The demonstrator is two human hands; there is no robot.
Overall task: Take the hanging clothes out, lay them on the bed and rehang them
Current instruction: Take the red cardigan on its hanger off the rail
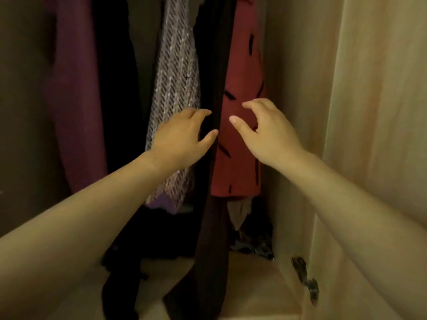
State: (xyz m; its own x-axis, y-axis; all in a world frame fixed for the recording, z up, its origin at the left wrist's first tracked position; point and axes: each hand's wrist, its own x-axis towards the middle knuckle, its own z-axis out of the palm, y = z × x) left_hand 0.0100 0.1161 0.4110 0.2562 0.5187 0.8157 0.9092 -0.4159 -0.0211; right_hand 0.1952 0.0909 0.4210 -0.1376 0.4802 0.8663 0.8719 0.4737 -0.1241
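Several garments hang inside a wardrobe. From left: a purple garment [76,93], a black one [117,88], a grey-and-lilac knitted piece [178,72], a long dark brown garment [215,204] and a red garment with black dashes [240,144]. My left hand [182,137] is in front of the knitted piece, fingers curled and apart at the dark brown garment's left edge. My right hand [265,130] hovers in front of the red garment, thumb and fingers spread, holding nothing. The hangers and rail are out of view above.
The wardrobe's light wooden side wall [298,112] stands close on the right, with an open door [379,112] and a dark metal hinge [305,278] low down. Crumpled dark fabric [251,245] lies on the wardrobe floor [251,285].
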